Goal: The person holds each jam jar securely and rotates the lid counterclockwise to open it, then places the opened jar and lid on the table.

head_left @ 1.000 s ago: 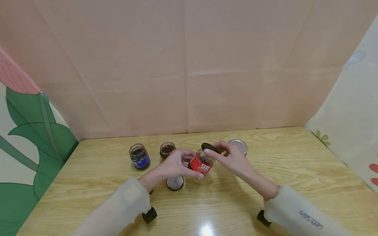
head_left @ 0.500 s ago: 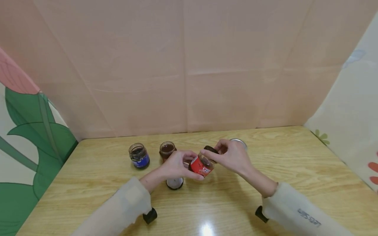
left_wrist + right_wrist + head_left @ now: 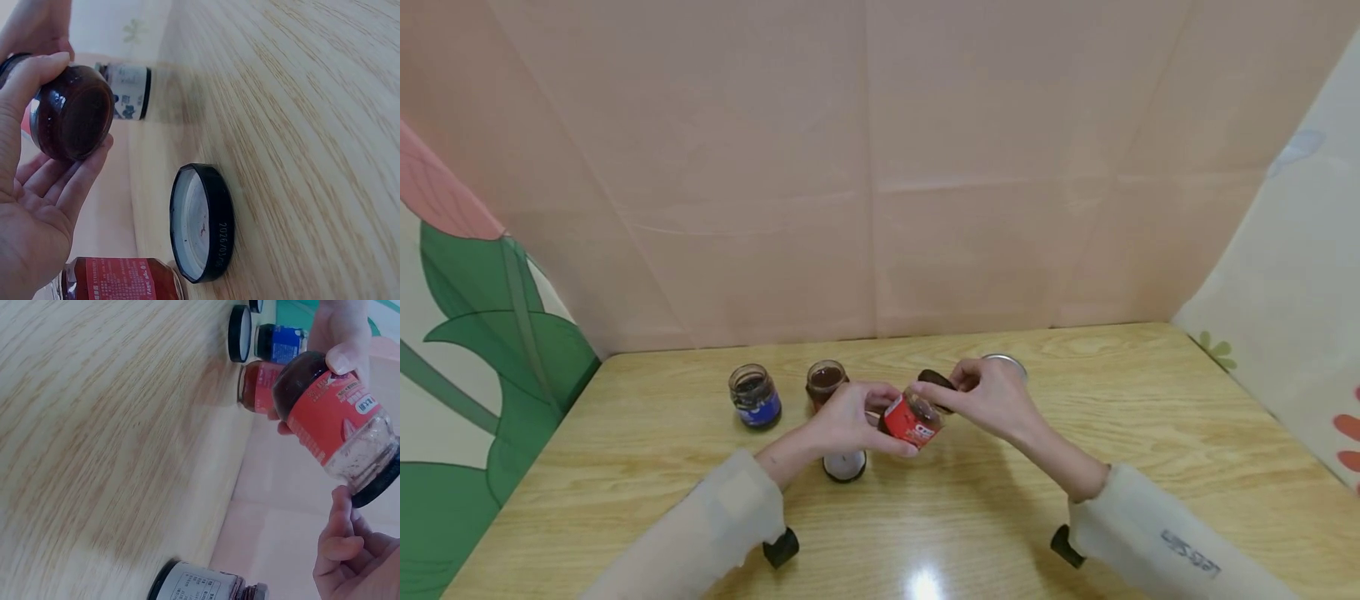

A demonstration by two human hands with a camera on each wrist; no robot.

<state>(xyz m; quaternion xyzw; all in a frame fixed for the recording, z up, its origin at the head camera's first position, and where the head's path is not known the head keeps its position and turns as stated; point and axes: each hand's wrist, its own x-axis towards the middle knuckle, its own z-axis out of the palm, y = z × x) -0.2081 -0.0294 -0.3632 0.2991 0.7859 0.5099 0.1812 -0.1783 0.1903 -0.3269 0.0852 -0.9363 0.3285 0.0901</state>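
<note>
My left hand (image 3: 852, 421) grips a red-labelled glass jar (image 3: 912, 419) above the table, tilted with its mouth towards the right hand. Dark jam shows at its base in the left wrist view. My right hand (image 3: 992, 396) pinches a black lid (image 3: 937, 387) between thumb and fingers, right at the jar's mouth; the lid sits at an angle in the head view. Behind the left hand stands an uncapped jar (image 3: 826, 377) with a red label. Below that hand, a black-rimmed lid (image 3: 845, 467) lies with its pale inside up, partly hidden by the wrist.
To the left stands an uncapped blue-labelled jar (image 3: 756, 398). A white-labelled jar (image 3: 128, 90) is behind the right hand, its silver top (image 3: 1009, 364) partly covered. Another dark lid (image 3: 255, 305) shows at the right wrist view's top edge. A pink cloth (image 3: 872, 167) hangs behind the wooden table (image 3: 1150, 417).
The held jar has tipped further towards the front right over the last second. The right hand and lid have shifted slightly with it; little differs over the last half second.
</note>
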